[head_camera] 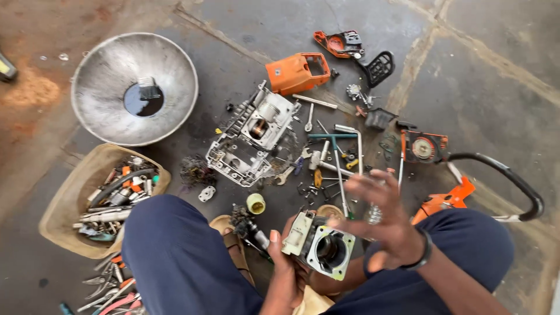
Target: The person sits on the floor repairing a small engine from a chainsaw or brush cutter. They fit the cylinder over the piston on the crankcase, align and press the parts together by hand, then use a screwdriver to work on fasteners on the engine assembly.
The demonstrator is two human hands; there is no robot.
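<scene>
Left hand (287,262), lower centre: clasped around one engine cylinder (319,247). Right hand (382,219): fingers spread, empty, hovering beside it. One metal basin (105,81), upper left; one crankcase (254,137), centre.

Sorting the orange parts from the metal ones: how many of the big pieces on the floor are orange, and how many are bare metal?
Orange: 4 (cover, small housing, starter, handle piece)
Bare metal: 3 (basin, crankcase, cylinder in left hand)
Total: 7

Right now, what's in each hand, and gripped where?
Left hand holds the engine cylinder from below, fingers on its pale finned side, bore facing up. Right hand is open just above it, holding nothing.
</scene>
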